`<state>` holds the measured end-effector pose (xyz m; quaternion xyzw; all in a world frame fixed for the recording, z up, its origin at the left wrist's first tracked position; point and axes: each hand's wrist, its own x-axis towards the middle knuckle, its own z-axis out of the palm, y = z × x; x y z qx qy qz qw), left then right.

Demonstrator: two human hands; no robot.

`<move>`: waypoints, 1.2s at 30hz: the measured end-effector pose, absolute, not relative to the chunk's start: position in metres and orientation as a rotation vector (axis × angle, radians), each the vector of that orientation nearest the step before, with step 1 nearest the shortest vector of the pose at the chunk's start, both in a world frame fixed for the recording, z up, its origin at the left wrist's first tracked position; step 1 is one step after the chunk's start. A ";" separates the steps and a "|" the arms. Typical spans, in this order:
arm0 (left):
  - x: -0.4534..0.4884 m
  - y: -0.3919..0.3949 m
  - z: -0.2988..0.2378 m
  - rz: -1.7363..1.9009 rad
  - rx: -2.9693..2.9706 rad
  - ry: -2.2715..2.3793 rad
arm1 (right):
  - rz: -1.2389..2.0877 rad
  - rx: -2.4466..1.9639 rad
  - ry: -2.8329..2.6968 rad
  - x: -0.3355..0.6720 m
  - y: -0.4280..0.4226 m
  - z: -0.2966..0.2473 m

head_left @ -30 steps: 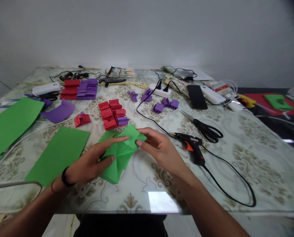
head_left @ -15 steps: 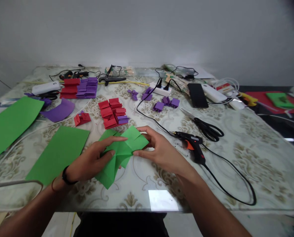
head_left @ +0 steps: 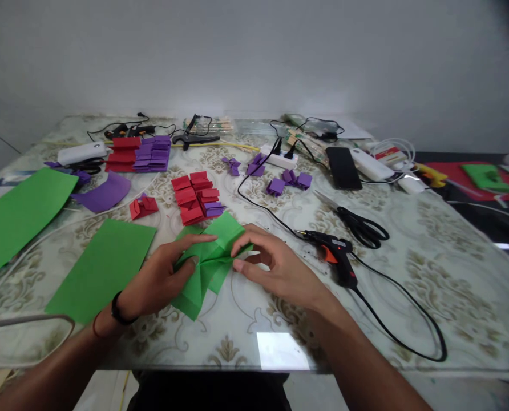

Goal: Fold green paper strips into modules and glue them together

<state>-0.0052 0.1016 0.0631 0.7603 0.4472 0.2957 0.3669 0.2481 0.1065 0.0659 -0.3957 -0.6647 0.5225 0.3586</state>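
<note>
looks like a craft workspace, home or small workshop, cannot tell which; table (head_left: 391,319) with glossy floral covering; plain pale wall (head_left: 254,63) beyond, at twelve o'clock; papercraft signs: creased green paper (head_left: 214,251) at seven, loose green sheet (head_left: 104,265) at eight, folded red and purple pieces (head_left: 138,155) at ten; black-handled scissors (head_left: 349,218) at three; glue gun (head_left: 343,265) at four; power strip (head_left: 282,160) with black plugs (head_left: 289,153) in it at one, phone (head_left: 343,168) at two
</note>
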 end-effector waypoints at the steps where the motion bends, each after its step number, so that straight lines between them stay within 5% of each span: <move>1: -0.004 0.101 0.062 0.785 1.971 1.156 | 1.334 -1.026 -1.685 0.245 0.105 0.065; 8: 0.004 0.093 0.055 0.941 2.112 1.224 | 1.011 -1.215 -1.514 0.220 0.096 0.053; 18: 0.014 0.083 0.044 1.201 1.976 1.191 | 1.366 -1.132 -1.284 0.211 0.099 0.043; 36: 0.014 0.080 0.067 1.205 2.137 1.495 | 1.053 -1.336 -1.568 0.199 0.084 0.061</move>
